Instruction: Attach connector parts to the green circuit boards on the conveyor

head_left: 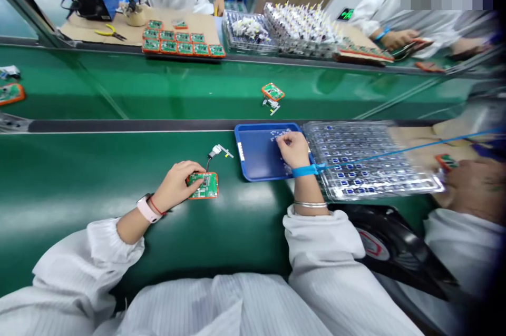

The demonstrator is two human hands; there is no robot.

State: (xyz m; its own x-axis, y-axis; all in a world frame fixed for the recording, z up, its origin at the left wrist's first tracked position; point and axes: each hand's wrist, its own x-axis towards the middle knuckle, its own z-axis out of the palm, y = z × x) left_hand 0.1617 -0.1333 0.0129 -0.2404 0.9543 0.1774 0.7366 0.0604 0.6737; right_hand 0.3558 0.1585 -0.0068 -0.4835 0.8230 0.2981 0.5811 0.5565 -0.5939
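My left hand (pixel 181 184) grips the left end of a green circuit board (pixel 209 185) with an orange edge, thumb on its face. The board lies on the green table, and a short dark cable runs from its top edge to a white connector (pixel 215 150) with a thin pale strip and a yellow bit. Over the right part of a shallow blue tray (pixel 253 171), my right hand (pixel 294 148) is closed in a pinch. Small clear pieces (pixel 281 134) are scattered in the tray by its fingers. Whatever lies between those fingertips is hidden.
Right of the blue tray stand clear plastic trays (pixel 356 157) with small blue parts. Behind runs a green belt carrying another board (pixel 272 91). Several boards (pixel 182 43) lie on the far bench, where co-workers stand. A co-worker's hand (pixel 476 188) is at right, near a black fan-like object (pixel 395 246).
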